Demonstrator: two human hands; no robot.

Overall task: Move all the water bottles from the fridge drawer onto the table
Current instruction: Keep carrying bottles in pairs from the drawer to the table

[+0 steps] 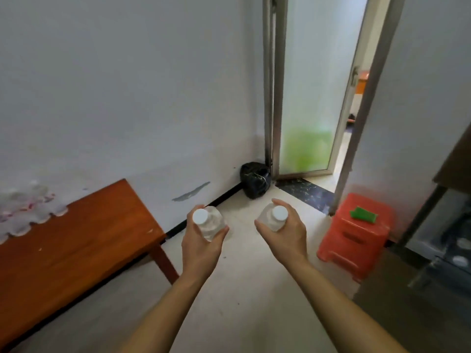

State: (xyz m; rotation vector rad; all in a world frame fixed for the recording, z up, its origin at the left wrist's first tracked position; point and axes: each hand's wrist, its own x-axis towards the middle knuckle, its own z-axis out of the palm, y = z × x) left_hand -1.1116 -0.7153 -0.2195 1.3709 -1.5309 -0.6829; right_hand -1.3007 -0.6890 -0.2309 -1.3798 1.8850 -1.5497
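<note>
My left hand (201, 247) grips a clear water bottle (210, 224) with a white cap, held upright over the floor. A second clear water bottle (271, 219) with a white cap is gripped by my right hand (288, 234). Both bottles hang in mid-air between the table and the fridge. The brown wooden table (84, 240) stands at the left against the wall, its near corner just left of my left hand. The open fridge drawer (456, 248) is at the far right edge, with blurred white-capped shapes inside.
A white lace cloth (25, 212) lies on the table's far left. A red plastic stool (356, 235) with a green item (363, 214) on it stands right of my right hand. A black bag (254, 179) sits in the corner by an open frosted door (313, 98).
</note>
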